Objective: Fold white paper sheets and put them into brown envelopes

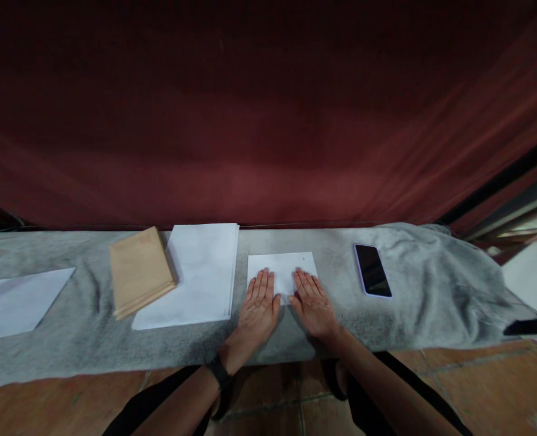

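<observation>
A small white sheet of paper (281,263), possibly folded, lies flat on the grey cloth in front of me. My left hand (259,303) rests palm down on its left part, fingers stretched out and pointing away from me. On the right part my right hand (312,303) lies flat in the same way, fingers straight. The two thumbs point toward each other with a narrow gap of paper between them. Both hands cover the sheet's lower corners. A dark band (218,370) circles my left wrist.
Left of the sheet is a stack of white paper (204,272), overlapped by a pile of brown envelopes (140,269). Another white sheet (18,303) lies far left. A phone (372,270) is to the right. The grey cloth (431,290) is wrinkled there; a red curtain (268,133) hangs behind.
</observation>
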The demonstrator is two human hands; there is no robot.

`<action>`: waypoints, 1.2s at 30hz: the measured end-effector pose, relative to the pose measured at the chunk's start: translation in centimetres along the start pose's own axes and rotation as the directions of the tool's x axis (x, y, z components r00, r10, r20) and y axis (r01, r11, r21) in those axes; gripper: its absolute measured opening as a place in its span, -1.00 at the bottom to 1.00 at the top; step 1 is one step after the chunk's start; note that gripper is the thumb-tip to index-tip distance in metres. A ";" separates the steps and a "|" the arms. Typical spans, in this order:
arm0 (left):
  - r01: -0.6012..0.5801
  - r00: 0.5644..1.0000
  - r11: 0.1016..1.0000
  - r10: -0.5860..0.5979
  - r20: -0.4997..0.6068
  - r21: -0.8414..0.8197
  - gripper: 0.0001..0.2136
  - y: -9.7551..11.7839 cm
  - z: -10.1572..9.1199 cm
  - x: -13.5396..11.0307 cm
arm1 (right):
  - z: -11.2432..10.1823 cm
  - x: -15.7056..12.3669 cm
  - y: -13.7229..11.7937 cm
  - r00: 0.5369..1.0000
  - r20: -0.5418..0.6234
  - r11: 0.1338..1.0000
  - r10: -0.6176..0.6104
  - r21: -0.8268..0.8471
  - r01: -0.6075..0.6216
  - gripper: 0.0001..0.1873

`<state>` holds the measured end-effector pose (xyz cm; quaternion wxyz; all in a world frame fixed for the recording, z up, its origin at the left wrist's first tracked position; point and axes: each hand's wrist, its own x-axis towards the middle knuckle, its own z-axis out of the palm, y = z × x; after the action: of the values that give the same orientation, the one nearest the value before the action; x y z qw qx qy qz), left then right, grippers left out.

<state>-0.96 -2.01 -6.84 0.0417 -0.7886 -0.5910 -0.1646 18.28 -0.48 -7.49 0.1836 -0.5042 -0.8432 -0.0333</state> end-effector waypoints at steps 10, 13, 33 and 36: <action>0.057 0.998 0.998 -0.056 -0.015 0.018 -0.42 -1.4 -0.1 -0.5 | 0.0 -0.7 2.0 0.998 0.005 0.998 0.069 -0.013 -0.069 -0.31; 0.060 0.998 0.998 -0.060 -0.019 0.018 -0.40 -1.6 -0.2 -0.6 | -0.1 -0.9 2.4 0.995 0.036 0.996 0.093 -0.007 -0.093 -0.31; -0.270 0.948 0.962 0.275 0.159 -0.051 -0.53 -1.9 -2.1 0.2 | -1.3 0.0 4.0 0.988 0.099 0.992 0.115 0.035 -0.119 -0.33; -0.275 0.947 0.959 0.283 0.151 -0.071 -0.52 -1.0 -2.0 0.1 | -1.6 0.2 2.4 0.994 0.107 0.996 0.012 0.091 -0.022 -0.36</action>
<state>-2.28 -2.14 -5.07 -0.0021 -0.8757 -0.4707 -0.1075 20.73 0.49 -6.21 0.1616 -0.5035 -0.8481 0.0341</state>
